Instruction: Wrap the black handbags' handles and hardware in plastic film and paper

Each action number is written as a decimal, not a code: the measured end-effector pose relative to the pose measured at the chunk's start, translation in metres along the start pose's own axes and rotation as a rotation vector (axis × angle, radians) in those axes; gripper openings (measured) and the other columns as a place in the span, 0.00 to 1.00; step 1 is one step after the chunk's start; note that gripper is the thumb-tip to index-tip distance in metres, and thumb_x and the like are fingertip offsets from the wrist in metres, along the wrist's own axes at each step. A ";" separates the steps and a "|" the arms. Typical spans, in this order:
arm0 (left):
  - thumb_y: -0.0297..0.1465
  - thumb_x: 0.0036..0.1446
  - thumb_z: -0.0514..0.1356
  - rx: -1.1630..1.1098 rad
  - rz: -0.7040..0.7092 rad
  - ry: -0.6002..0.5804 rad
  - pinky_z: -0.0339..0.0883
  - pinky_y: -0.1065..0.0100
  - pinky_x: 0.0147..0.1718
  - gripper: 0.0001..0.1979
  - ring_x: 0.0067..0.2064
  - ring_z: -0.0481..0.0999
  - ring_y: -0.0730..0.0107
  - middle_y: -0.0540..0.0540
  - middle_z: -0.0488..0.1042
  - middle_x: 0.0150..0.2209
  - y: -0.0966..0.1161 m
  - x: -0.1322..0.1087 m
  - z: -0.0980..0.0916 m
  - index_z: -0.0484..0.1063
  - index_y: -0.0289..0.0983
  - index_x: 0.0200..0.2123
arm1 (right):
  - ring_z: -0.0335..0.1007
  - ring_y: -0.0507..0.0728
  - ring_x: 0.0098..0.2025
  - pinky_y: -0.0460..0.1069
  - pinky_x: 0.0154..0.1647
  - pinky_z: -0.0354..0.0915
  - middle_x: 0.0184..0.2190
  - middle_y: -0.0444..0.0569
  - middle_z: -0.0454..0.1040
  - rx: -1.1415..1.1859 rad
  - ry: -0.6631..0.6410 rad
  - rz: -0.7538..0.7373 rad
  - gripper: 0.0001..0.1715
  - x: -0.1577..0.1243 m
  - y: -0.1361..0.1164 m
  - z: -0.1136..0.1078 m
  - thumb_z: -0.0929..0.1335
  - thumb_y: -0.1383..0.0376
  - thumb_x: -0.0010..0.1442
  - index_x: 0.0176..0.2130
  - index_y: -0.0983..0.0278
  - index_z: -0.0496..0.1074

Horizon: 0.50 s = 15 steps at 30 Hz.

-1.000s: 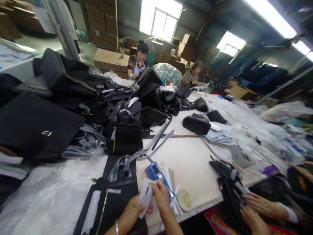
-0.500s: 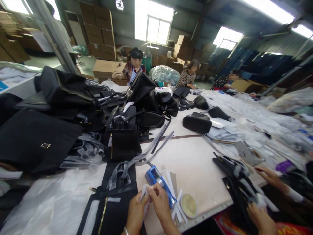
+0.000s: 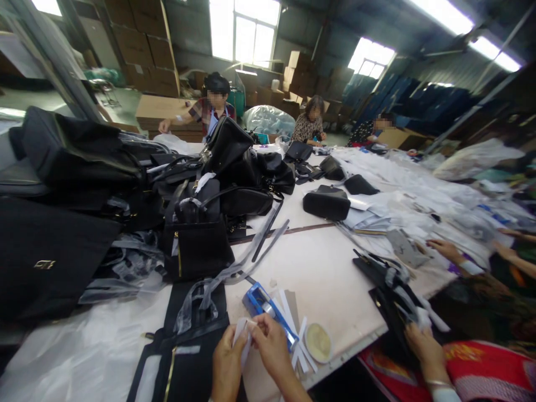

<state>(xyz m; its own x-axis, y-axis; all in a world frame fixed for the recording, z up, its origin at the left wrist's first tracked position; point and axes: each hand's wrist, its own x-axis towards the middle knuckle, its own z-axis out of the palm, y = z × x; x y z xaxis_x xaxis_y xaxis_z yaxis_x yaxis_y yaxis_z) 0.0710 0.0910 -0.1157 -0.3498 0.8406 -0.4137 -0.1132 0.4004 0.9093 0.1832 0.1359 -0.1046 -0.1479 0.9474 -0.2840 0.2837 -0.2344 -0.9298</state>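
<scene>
Evidently both hands are busy with one white slip (image 3: pixel 242 341), which is held upright near the table's front edge, just beside the black bag (image 3: pixel 196 373) lying flat at the left. The left hand (image 3: pixel 226 357) grasps the slip between thumb and fingers; the right hand (image 3: pixel 269 339) pinches its upper edge, thumb and forefinger closed on it. Whether the slip is folded over is hard to say, since the fingers cover much of it.

Just beyond the right hand sits a blue tape dispenser (image 3: pixel 274 315), slanting across the pale table (image 3: pixel 310 262). Loose white strips (image 3: pixel 302 354) lie crossed at its near end, and beside them stands a round tub (image 3: pixel 318 342) with yellowish contents. The flat bag shows a gold zipper (image 3: pixel 171 371) and a handle (image 3: pixel 195 307) (wrapped in clear film). Farther right, a co-worker's hand (image 3: pixel 422 338) touches another black bag (image 3: pixel 382 304) at the table edge, while a heap of bags (image 3: pixel 234 151) fills the far left.
</scene>
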 end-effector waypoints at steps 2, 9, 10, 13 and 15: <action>0.42 0.54 0.59 0.050 0.039 0.034 0.69 0.67 0.35 0.16 0.35 0.78 0.59 0.42 0.80 0.35 0.000 -0.002 0.001 0.73 0.35 0.38 | 0.68 0.53 0.23 0.45 0.24 0.64 0.21 0.44 0.71 0.033 0.022 0.032 0.12 0.001 0.001 0.004 0.67 0.57 0.56 0.29 0.64 0.69; 0.32 0.61 0.49 0.482 0.452 -0.001 0.71 0.70 0.32 0.10 0.35 0.80 0.64 0.45 0.80 0.36 -0.021 -0.004 0.004 0.70 0.40 0.38 | 0.62 0.50 0.16 0.43 0.15 0.59 0.16 0.40 0.67 0.154 0.075 0.175 0.10 0.008 0.013 0.011 0.68 0.60 0.50 0.26 0.64 0.66; 0.29 0.61 0.48 0.564 0.550 0.011 0.72 0.69 0.34 0.11 0.38 0.80 0.63 0.43 0.80 0.38 -0.027 -0.002 0.005 0.70 0.39 0.41 | 0.61 0.49 0.14 0.43 0.14 0.57 0.15 0.39 0.66 0.168 0.098 0.203 0.09 0.009 0.016 0.011 0.68 0.61 0.49 0.25 0.64 0.65; 0.22 0.57 0.46 0.736 0.770 0.025 0.73 0.65 0.42 0.19 0.47 0.77 0.60 0.38 0.77 0.47 -0.041 0.004 0.008 0.69 0.36 0.49 | 0.57 0.48 0.12 0.42 0.12 0.56 0.12 0.38 0.64 0.246 0.129 0.278 0.09 0.011 0.023 0.011 0.67 0.61 0.46 0.25 0.64 0.65; 0.21 0.56 0.47 0.765 0.799 -0.003 0.73 0.64 0.44 0.21 0.49 0.76 0.59 0.36 0.75 0.50 -0.048 0.006 0.009 0.69 0.35 0.51 | 0.58 0.48 0.12 0.43 0.14 0.59 0.12 0.38 0.65 0.303 0.125 0.294 0.11 0.010 0.026 0.008 0.68 0.59 0.47 0.25 0.64 0.65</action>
<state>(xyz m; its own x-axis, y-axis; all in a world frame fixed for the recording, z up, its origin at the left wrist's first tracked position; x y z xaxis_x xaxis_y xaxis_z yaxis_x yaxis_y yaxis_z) 0.0824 0.0805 -0.1620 -0.0629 0.9582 0.2789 0.7496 -0.1391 0.6471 0.1814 0.1376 -0.1334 0.0183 0.8457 -0.5334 0.0034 -0.5335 -0.8458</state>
